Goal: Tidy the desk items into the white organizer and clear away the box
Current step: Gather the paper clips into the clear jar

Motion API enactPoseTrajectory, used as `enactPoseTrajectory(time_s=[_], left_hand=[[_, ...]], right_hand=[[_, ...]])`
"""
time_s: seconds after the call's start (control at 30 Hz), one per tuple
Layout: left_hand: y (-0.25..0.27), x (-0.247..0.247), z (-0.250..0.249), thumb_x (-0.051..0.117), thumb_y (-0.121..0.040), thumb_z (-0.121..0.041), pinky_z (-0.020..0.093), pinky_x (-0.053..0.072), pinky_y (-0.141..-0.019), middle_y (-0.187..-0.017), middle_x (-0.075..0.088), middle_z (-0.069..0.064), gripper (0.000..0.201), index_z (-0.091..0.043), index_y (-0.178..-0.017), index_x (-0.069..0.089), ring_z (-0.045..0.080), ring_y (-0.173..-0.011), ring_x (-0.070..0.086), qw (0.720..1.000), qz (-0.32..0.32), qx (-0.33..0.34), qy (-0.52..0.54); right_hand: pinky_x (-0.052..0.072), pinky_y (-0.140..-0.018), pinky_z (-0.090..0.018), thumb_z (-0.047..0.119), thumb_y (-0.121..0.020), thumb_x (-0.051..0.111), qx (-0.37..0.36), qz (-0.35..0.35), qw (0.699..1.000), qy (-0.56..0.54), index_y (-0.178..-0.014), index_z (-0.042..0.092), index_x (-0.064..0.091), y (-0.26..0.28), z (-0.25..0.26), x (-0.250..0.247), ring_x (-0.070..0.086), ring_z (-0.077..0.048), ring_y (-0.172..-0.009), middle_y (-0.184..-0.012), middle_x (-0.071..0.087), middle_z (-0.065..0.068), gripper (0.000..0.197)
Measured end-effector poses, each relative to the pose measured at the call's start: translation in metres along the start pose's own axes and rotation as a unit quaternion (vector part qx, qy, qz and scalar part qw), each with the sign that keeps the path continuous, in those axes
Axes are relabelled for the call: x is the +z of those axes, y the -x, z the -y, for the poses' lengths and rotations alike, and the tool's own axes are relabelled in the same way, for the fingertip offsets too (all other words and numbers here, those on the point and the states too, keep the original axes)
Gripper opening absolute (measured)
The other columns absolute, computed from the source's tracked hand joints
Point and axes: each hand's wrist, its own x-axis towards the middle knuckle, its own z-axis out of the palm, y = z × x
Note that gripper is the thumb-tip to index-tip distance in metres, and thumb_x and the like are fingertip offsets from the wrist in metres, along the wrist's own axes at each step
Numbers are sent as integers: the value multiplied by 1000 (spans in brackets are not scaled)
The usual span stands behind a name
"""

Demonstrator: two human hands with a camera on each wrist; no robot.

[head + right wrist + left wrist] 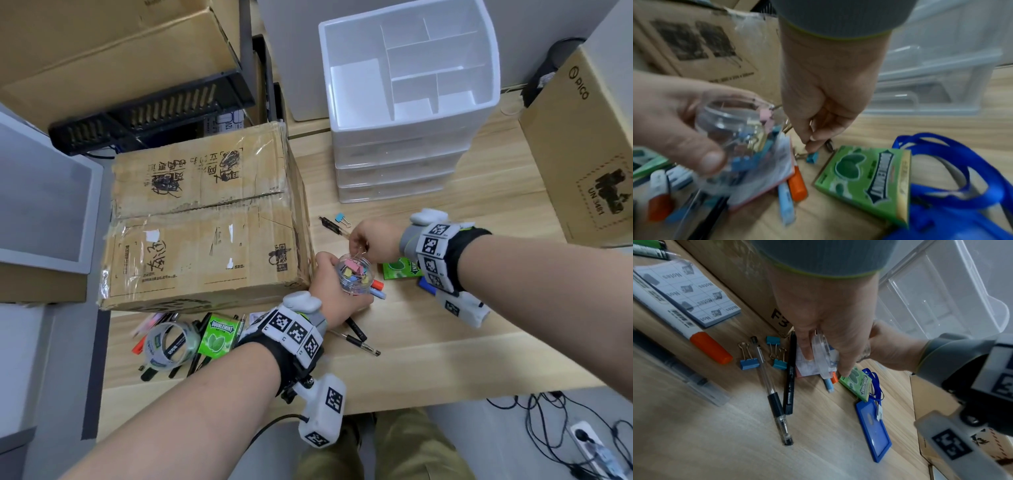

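Wooden desk (445, 335), box (205, 219) left of both hands.
Left hand (337, 294) cups the jar (352, 275); right hand (371, 241) pinches a clip (812, 157) just beside its rim.

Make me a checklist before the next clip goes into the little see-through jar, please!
1. Clear plastic jar held steady by left hand: ok.
2. Jar mouth open, no lid on top: ok.
3. Right hand pinching a binder clip's wire handle over the jar: ok.
4. Room left in the jar: cannot tell; coloured clips already fill much of it.
5. Loose blue binder clip on the wooden desk yet to be collected: not ok.
6. White plastic drawer organizer, top compartments free: ok.
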Motion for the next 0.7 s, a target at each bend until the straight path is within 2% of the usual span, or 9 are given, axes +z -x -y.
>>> enactPoseTrajectory(time_s=[0.1, 0.2, 0.27, 0.33, 0.4, 0.47, 0.53, 0.6, 0.7], left_hand=[[1, -1, 2, 87, -67, -13, 12, 42, -59, -87, 43, -9, 69, -9, -108, 32, 5, -72, 46, 1000, 2, 12, -6], [-1, -1, 5, 87, -66, -11, 9, 40, -55, -88, 45, -8, 70, -8, -110, 32, 8, -74, 48, 1000, 4, 18, -13], [-1, 0, 7, 88, -65, -14, 9, 40, -53, -91, 51, -3, 71, -10, -108, 31, 9, -74, 49, 1000, 7, 16, -16], [-2, 1, 9, 88, -64, -15, 10, 40, -54, -93, 53, 1, 72, -12, -107, 31, 9, -73, 50, 1000, 11, 14, -13], [-4, 2, 9, 88, -62, -18, 13, 43, -56, -94, 54, 3, 73, -13, -106, 30, 10, -73, 50, 1000, 11, 9, -9], [-6, 4, 9, 88, -59, -22, 24, 48, -61, -95, 55, 4, 75, -16, -104, 29, 12, -74, 50, 1000, 10, 0, -5], [-8, 4, 9, 89, -59, -22, 27, 49, -63, -94, 54, 2, 75, -15, -104, 30, 12, -75, 50, 1000, 12, -2, -2], [-10, 5, 9, 89, -61, -19, 22, 48, -62, -94, 54, 1, 73, -14, -105, 31, 11, -74, 51, 1000, 14, -1, 7], [-15, 6, 14, 89, -60, -25, 28, 56, -68, -102, 61, 7, 74, -21, -102, 28, 14, -78, 59, 1000, 14, 3, 19]], right_hand=[[44, -65, -26, 6, -79, 67, -14, 8, 996, 91, -95, 21, 66, -2, 2, 15, 57, -19, -79, -85, 60, 4, 22], [35, -52, -25, 13, -81, 66, -34, 8, 984, 177, -81, 24, 54, -7, 3, 23, 53, -21, -71, -69, 46, 7, 16], [31, -48, -25, 15, -82, 65, -41, 9, 979, 199, -81, 23, 54, -9, 4, 25, 53, -22, -69, -69, 47, 5, 14], [35, -51, -26, 16, -83, 64, -49, 8, 975, 216, -84, 21, 59, -9, 4, 25, 55, -22, -70, -75, 53, 1, 7], [44, -57, -30, 18, -81, 66, -57, -9, 979, 198, -87, 18, 63, -9, 1, 22, 58, -22, -74, -80, 58, -1, 7], [53, -67, -32, 20, -77, 68, -42, -40, 990, 125, -94, 17, 67, -8, -4, 14, 61, -22, -81, -88, 64, 0, 18], [55, -71, -33, 22, -76, 67, -21, -77, 995, 60, -104, 16, 68, -10, -11, 2, 64, -23, -84, -94, 68, -1, 29], [54, -70, -32, 25, -77, 66, 0, -120, 992, 39, -107, 16, 67, -13, -14, -10, 64, -24, -84, -95, 69, -3, 31], [43, -65, -26, 25, -81, 66, 24, -171, 984, 50, -106, 15, 67, -24, -11, -23, 63, -24, -84, -93, 69, -4, 28]])
